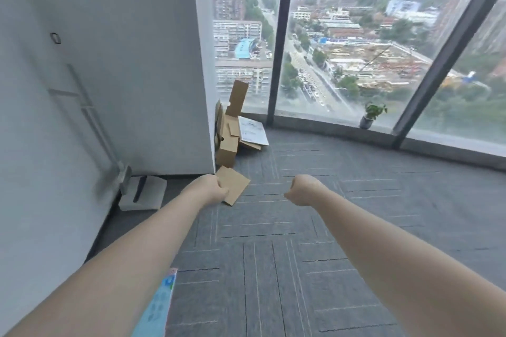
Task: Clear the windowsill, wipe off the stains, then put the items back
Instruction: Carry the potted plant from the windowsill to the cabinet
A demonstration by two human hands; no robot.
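From the head camera, both bare arms are reaching forward over the grey carpet. The left hand is gripping a flat piece of card, fingers curled round its near edge, the card tilting just above the floor. The right hand is curling into a loose fist and holding nothing.

Beyond the hands, more boxes are leaning against the corner of the white wall, with a white sheet lying on them. The sill is running along the foot of the window — well apart from both hands — and a potted plant is standing on it beside a dark frame post. A grey stand base is sitting on the floor by the wall at left.
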